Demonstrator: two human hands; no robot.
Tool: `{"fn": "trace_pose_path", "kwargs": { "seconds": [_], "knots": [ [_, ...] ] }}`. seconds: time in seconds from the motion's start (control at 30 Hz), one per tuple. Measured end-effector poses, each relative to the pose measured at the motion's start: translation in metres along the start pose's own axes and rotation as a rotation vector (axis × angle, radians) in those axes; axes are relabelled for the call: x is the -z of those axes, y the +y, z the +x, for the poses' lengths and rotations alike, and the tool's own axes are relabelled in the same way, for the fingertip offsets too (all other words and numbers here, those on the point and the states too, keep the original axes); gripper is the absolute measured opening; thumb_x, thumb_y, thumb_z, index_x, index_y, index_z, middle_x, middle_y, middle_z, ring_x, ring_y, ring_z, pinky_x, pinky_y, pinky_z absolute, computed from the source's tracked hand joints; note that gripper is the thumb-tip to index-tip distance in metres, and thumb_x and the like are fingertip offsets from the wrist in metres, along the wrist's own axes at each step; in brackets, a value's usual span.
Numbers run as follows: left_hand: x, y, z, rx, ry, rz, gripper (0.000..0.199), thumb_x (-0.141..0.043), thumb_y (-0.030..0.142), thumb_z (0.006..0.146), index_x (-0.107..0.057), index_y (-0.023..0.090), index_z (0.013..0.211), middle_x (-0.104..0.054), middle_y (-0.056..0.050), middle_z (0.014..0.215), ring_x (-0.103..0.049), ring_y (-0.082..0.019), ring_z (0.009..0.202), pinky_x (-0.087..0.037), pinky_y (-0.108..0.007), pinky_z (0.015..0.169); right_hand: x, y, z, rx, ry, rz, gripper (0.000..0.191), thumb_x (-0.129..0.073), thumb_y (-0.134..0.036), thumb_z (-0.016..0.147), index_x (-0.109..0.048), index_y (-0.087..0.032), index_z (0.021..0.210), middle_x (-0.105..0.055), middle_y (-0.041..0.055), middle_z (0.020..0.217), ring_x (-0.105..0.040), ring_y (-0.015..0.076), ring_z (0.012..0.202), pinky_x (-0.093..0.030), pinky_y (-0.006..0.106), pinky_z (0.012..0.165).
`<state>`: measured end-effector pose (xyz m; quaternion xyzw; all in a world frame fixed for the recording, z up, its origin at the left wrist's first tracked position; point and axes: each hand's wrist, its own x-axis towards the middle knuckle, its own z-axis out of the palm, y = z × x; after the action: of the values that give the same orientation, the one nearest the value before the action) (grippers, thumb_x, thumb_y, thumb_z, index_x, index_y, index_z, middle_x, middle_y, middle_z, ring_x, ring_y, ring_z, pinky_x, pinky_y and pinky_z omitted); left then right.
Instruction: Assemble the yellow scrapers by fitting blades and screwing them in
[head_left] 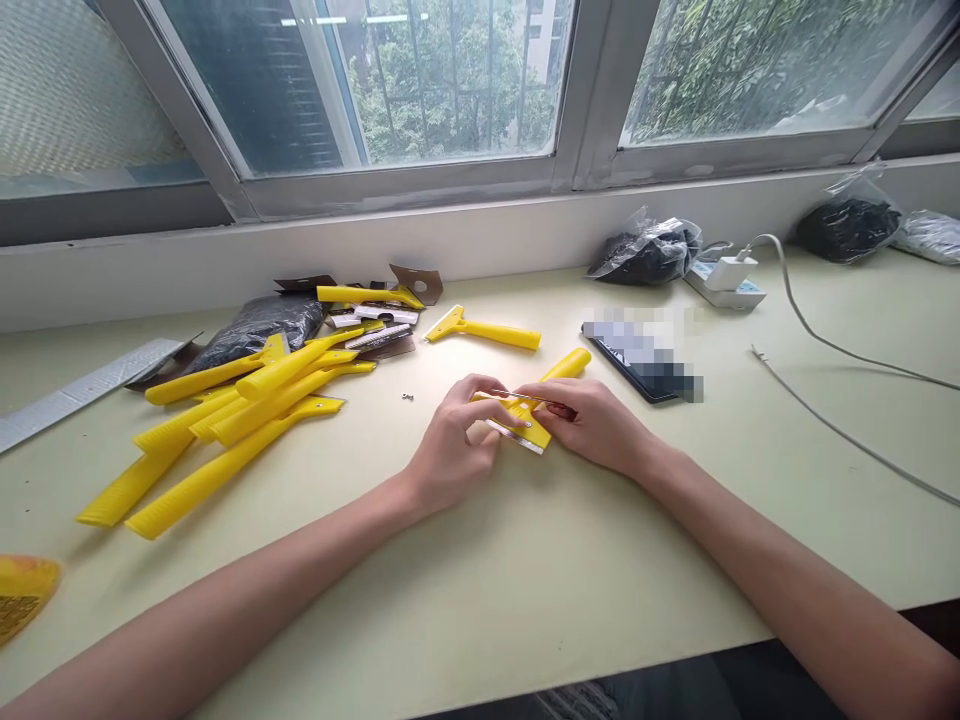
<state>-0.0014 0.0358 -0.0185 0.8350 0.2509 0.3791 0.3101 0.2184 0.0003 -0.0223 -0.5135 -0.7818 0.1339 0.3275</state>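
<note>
Scraper [533, 432] is on the counter [600, 590], right at the left grip and between both hands; handle runs off up and right, past the right grip, metal edge faces the near side. Left hand [457, 440]: grip narrow, digits closed in on the scraper head, one tip by a small round spot there, maybe a screw or hole. Right hand [604, 425]: grip narrow at the fingertips, beside the neck; a thin piece [523, 395] spans between the two grips, but cannot tell what it is or which hand really has it. Loose screws [407, 397], or similar bits, lie left of the left grip. Other scrapers [232, 430] piled further left; one lone scraper [499, 333] just beyond the grips; phone [637, 365] beyond the right grip. Handling, my judgement: press the head flat on the counter so it can't pivot on its long handle; tips off the metal edge, likely sharp; work the thin piece with light fingertip pressure, square to the head; wrists low for steadiness; forearm clear of the small bits, easily swept off.
</note>
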Motion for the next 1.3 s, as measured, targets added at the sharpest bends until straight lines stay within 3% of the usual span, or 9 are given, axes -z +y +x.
{"fn": "trace_pose_path", "kwargs": {
  "seconds": [0.1, 0.27, 0.37, 0.5, 0.6, 0.9, 1.07, 1.3],
  "knots": [
    [0.008, 0.002, -0.001, 0.007, -0.020, 0.042, 0.047, -0.048, -0.008, 0.076, -0.069, 0.024, 0.103, -0.062, -0.008, 0.121, -0.059, -0.022, 0.122, -0.048, -0.042, 0.107, -0.001, 0.000, 0.000, 0.000, -0.013, 0.003, 0.036, -0.055, -0.016, 0.091, -0.073, -0.022, 0.121, -0.076, 0.0065, 0.096, -0.063, 0.0172, 0.074, -0.046, 0.029, 0.068],
    [0.039, -0.005, -0.018, -0.069, 0.121, 0.426, 0.040, -0.051, 0.001, 0.085, -0.060, 0.023, 0.118, -0.065, -0.009, 0.121, -0.058, -0.026, 0.119, -0.045, -0.046, 0.106, -0.001, 0.002, -0.001, -0.039, -0.043, -0.009, 0.035, -0.055, -0.019, 0.093, -0.073, -0.022, 0.123, -0.078, 0.0065, 0.101, -0.064, 0.0168, 0.070, -0.048, 0.030, 0.066],
    [0.063, -0.017, -0.032, 0.017, 0.152, 0.673, 0.027, -0.058, 0.018, 0.093, -0.061, 0.022, 0.119, -0.065, -0.011, 0.120, -0.057, -0.030, 0.116, -0.045, -0.048, 0.103, -0.002, 0.002, 0.000, -0.033, -0.049, -0.030, 0.035, -0.055, -0.020, 0.093, -0.073, -0.024, 0.123, -0.079, 0.0052, 0.098, -0.065, 0.0170, 0.069, -0.047, 0.030, 0.065],
    [0.083, -0.037, -0.038, 0.213, 0.161, 0.824, 0.039, -0.057, 0.038, 0.097, -0.064, 0.018, 0.129, -0.064, -0.014, 0.116, -0.055, -0.033, 0.111, -0.046, -0.050, 0.098, -0.003, 0.001, 0.002, -0.014, -0.038, -0.054, 0.036, -0.054, -0.020, 0.094, -0.074, -0.026, 0.123, -0.080, 0.0042, 0.106, -0.066, 0.0173, 0.072, -0.048, 0.031, 0.068],
    [0.086, -0.049, -0.033, 0.265, 0.099, 0.803, 0.041, -0.056, 0.045, 0.097, -0.070, 0.020, 0.126, -0.063, -0.013, 0.111, -0.056, -0.032, 0.107, -0.047, -0.048, 0.095, -0.005, -0.001, 0.002, -0.009, -0.028, -0.049, 0.036, -0.053, -0.021, 0.095, -0.074, -0.026, 0.124, -0.079, 0.0046, 0.109, -0.066, 0.0173, 0.072, -0.049, 0.031, 0.069],
    [0.094, -0.058, -0.020, 0.203, 0.068, 0.639, 0.030, -0.059, 0.044, 0.095, -0.081, 0.027, 0.106, -0.067, -0.008, 0.102, -0.061, -0.025, 0.096, -0.049, -0.039, 0.085, -0.006, -0.007, 0.003, -0.012, -0.040, -0.053, 0.036, -0.053, -0.020, 0.095, -0.074, -0.026, 0.124, -0.079, 0.0045, 0.103, -0.066, 0.0168, 0.074, -0.048, 0.030, 0.069],
    [0.106, -0.060, -0.020, 0.229, 0.025, 0.498, 0.037, -0.061, 0.050, 0.092, -0.080, 0.024, 0.110, -0.069, -0.009, 0.107, -0.061, -0.021, 0.084, -0.051, -0.035, 0.073, -0.004, -0.010, 0.003, -0.040, -0.044, -0.044, 0.035, -0.055, -0.020, 0.095, -0.074, -0.026, 0.124, -0.080, 0.0046, 0.103, -0.067, 0.0171, 0.075, -0.049, 0.031, 0.072],
    [0.107, -0.061, -0.019, 0.212, 0.066, 0.464, 0.031, -0.064, 0.050, 0.091, -0.082, 0.025, 0.096, -0.070, -0.008, 0.100, -0.062, -0.021, 0.085, -0.050, -0.033, 0.069, -0.003, -0.013, 0.005, -0.050, -0.077, -0.017, 0.034, -0.054, -0.020, 0.096, -0.073, -0.027, 0.124, -0.078, 0.0038, 0.116, -0.071, 0.0197, 0.087, -0.052, 0.034, 0.079]
  ]
}}
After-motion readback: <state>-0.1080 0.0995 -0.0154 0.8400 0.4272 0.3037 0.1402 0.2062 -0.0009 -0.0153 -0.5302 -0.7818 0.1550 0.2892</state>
